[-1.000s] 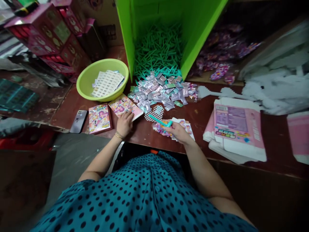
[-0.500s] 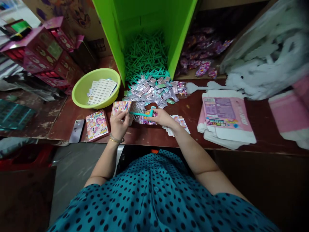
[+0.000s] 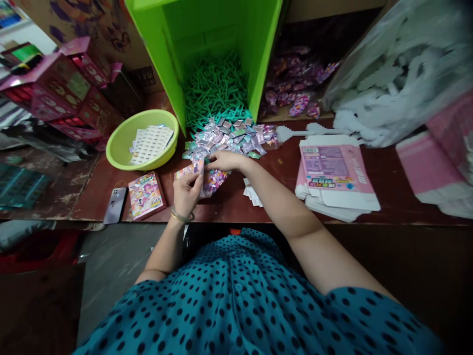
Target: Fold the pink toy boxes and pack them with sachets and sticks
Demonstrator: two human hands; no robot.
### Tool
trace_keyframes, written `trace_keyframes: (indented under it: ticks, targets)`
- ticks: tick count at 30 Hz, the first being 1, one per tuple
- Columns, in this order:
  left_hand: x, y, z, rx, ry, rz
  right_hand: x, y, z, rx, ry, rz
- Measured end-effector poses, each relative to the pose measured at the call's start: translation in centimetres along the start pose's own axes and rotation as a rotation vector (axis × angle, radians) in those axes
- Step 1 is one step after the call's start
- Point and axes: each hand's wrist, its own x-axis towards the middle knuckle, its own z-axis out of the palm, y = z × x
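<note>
Left hand [image 3: 186, 195] has its fingers clamped on a pink, printed cardboard box [image 3: 184, 170]; right hand [image 3: 222, 160]'s by its end, can't tell its grip.

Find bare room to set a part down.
Bare tabletop shows between the pink cartons and the pink stack at far right, between the cartons and right forearm, and between the phone and teal packs. Crowded: around the left hand and right hand, with box, bead bag, packet pile and white cards close by.
</note>
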Motion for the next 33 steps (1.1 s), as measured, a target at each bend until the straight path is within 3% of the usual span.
trace_keyframes:
  ticks: [4,7,11,15,18,21,24,26,29,31,33]
  targets:
    - [1.2,-0.3,-0.8,-0.132,0.099,-0.114,-2.0,0.4,1.5,0.192,0.332,-0.249]
    - [2.2,-0.2,-1.3,-0.241,0.048,-0.192,-3.4,0.5,3.3,0.079,0.440,-0.458]
    - [3.2,0.0,-1.6,-0.294,0.019,-0.220,-2.6,0.5,5.3,-0.051,0.623,-0.437]
    - [3.8,-1.0,-2.7,-0.337,0.077,-0.236,-2.1,0.7,5.9,-0.123,0.368,-0.514]
    - [3.9,-1.9,-3.9,-0.357,0.097,-0.294,-2.4,0.7,6.2,-0.222,0.377,-0.593]
    - [3.6,-2.3,-4.5,-0.343,0.053,-0.322,-2.3,0.1,7.1,-0.379,0.250,-0.693]
    - [3.1,-2.1,-5.0,-0.359,-0.004,-0.359,-1.5,-0.2,8.1,-0.452,0.114,-0.698]
    - [2.8,-1.7,-5.8,-0.385,0.020,-0.373,-0.7,0.2,8.1,-0.372,0.201,-0.685]
    - [2.6,-1.2,-7.4,-0.422,0.015,-0.351,0.6,1.3,7.4,-0.031,0.441,-0.599]
    - [2.5,-1.3,-7.6,-0.488,0.030,-0.307,1.2,1.8,7.3,0.243,0.440,-0.501]
    - [2.3,-1.8,-6.6,-0.603,0.124,-0.241,1.5,1.8,7.7,0.454,0.398,-0.403]
